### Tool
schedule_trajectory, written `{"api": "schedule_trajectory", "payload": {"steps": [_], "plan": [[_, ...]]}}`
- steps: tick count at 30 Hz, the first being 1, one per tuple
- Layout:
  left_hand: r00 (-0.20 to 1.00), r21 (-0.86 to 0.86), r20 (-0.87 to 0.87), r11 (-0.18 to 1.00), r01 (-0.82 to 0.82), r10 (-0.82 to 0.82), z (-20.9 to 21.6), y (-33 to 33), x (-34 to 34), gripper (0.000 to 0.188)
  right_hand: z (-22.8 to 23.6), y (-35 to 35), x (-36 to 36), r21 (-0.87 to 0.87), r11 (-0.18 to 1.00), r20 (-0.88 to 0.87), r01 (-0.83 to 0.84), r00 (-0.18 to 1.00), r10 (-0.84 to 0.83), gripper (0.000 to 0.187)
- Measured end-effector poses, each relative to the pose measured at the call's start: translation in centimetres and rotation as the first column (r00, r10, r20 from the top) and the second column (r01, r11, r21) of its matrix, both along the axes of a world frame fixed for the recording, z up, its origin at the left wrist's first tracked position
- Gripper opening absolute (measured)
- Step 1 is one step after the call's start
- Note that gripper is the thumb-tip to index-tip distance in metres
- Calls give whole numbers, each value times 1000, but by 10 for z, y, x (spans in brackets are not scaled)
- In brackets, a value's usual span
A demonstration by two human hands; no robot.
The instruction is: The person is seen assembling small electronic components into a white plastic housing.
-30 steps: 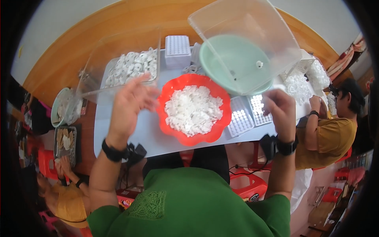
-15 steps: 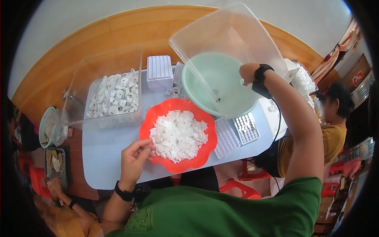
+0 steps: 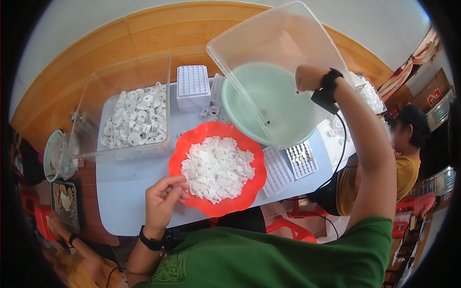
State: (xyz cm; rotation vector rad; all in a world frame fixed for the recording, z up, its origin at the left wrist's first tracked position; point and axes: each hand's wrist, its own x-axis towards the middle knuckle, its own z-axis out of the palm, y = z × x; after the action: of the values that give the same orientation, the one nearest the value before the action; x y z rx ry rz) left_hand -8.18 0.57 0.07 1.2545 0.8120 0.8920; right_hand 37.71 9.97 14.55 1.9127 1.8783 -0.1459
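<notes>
My left hand [image 3: 164,199] is at the left rim of a red scalloped bowl [image 3: 256,194], its thumb and fingers pressed together; whatever they pinch is too small to make out. A heap of small white plastic pieces [image 3: 218,168] fills the bowl. My right hand [image 3: 309,78] is raised over a pale green basin [image 3: 245,77], closed, with a tiny dark spot at its fingertips; what it holds cannot be made out. A clear plastic bin [image 3: 283,29] stands tilted at the basin, its wall across the basin. Small dark bits [image 3: 268,123] lie in the basin.
At the left stands a clear bin [image 3: 168,115] of white spool-like parts [image 3: 137,115]. Stacked white trays [image 3: 193,89] are behind the bowl. Two trays [image 3: 278,170] [image 3: 302,158] lie right of it. People sit at right [image 3: 408,168] and lower left [image 3: 91,264].
My right hand has risen slightly and moved a little right over the basin; the white bit at its fingers no longer shows. My left hand stays by the bowl's rim. The view has shifted slightly.
</notes>
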Motion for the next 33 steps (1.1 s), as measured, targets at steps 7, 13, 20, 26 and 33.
{"api": "schedule_trajectory", "payload": {"steps": [7, 13, 20, 26, 33], "plan": [[1000, 50, 2, 999, 16, -16, 9, -13, -2, 23, 45, -109, -104, 606, 789, -514, -101, 707, 486, 9], [981, 53, 75, 983, 176, -180, 32, -32, 18, 28, -10, -188, -188, 531, 827, -787, 186, 471, 399, 12], [877, -81, 345, 921, 382, -333, 27, -52, 28, 44, -65, -215, -239, -3, 884, -988, 467, -140, 71, 21], [859, -39, 350, 911, 411, -373, 13, -60, 24, 37, -96, -222, -261, -5, 884, -958, 468, -257, 131, 21], [908, -161, 331, 933, 322, -257, 13, -64, 28, 29, -105, -226, -272, 20, 850, -948, 527, -261, 184, 16]]}}
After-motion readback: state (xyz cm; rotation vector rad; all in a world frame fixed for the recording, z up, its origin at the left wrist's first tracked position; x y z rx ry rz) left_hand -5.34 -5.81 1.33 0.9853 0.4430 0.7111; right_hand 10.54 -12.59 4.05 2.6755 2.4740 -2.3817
